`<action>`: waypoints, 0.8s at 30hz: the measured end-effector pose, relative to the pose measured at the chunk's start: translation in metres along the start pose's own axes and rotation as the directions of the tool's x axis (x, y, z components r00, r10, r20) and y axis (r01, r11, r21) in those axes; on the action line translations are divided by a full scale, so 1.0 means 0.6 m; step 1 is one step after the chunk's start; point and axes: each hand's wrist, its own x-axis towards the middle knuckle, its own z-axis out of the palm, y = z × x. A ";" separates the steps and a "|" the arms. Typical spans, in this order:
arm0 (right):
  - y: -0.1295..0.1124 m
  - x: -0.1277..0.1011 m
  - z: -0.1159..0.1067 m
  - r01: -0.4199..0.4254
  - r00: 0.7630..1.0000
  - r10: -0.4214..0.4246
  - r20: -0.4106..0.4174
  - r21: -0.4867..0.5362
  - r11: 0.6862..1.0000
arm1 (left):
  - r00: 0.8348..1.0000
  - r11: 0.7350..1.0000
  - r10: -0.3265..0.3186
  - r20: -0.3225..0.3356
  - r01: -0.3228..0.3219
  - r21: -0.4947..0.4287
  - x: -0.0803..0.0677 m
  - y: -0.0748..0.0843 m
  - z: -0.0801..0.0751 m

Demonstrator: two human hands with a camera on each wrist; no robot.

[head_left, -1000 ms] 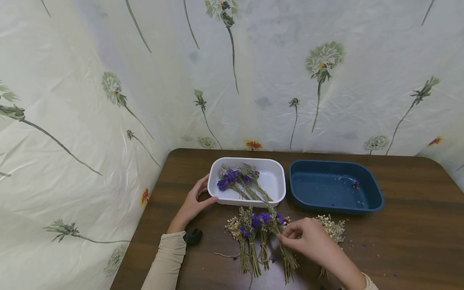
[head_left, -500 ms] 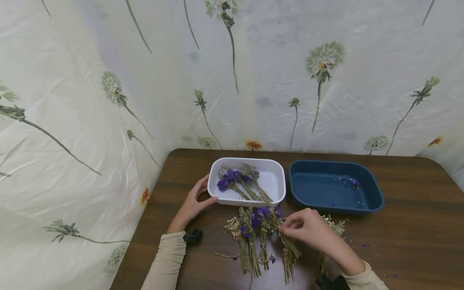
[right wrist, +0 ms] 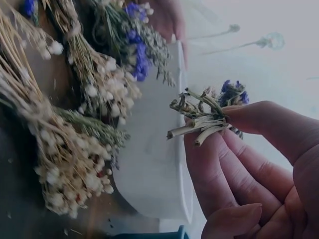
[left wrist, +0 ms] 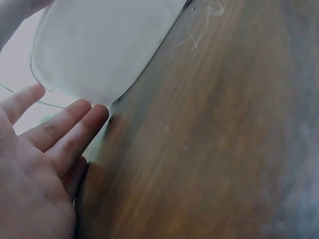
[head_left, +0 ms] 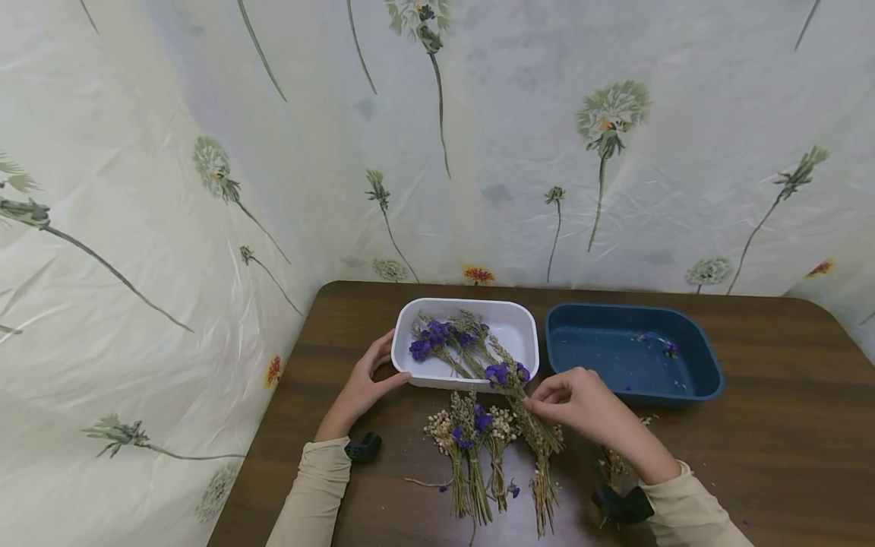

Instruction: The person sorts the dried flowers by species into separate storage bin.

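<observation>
On the counter (head_left: 390,509), the row of dried bundles (head_left: 476,482) has been left behind: the right hand (head_left: 581,406), thumb and fingers pinched on a purple-flowered sprig (head_left: 506,374), has brought its heads over the white tray's (head_left: 511,334) near rim. The transfer seems well along, though unfinished. The left hand (head_left: 365,384), fingers extended, steadies the tray's left end.

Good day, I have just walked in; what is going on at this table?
A person's right hand pinches a small bunch of purple and grey-green dried flowers by the near rim of a white rectangular tray, while the left hand touches that tray's left end. Purple dried flowers lie inside it. Tied dried-flower bundles lie in front, on the brown wooden table. To the right, a blue rectangular tray holds small purple bits.
</observation>
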 end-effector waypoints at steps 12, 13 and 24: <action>0.002 0.042 -0.018 0.017 1.000 -0.017 -0.010 -0.053 0.998 | 1.000 1.000 -0.001 -0.005 0.001 0.008 -0.001 0.000 0.000; 0.002 0.046 -0.020 0.018 1.000 -0.019 -0.007 -0.052 0.998 | 1.000 1.000 -0.002 -0.006 0.002 0.009 -0.001 -0.001 0.000; 0.005 0.094 -0.035 0.080 0.997 -0.079 0.018 -0.089 0.993 | 1.000 1.000 -0.002 -0.005 0.002 0.003 -0.001 0.000 0.001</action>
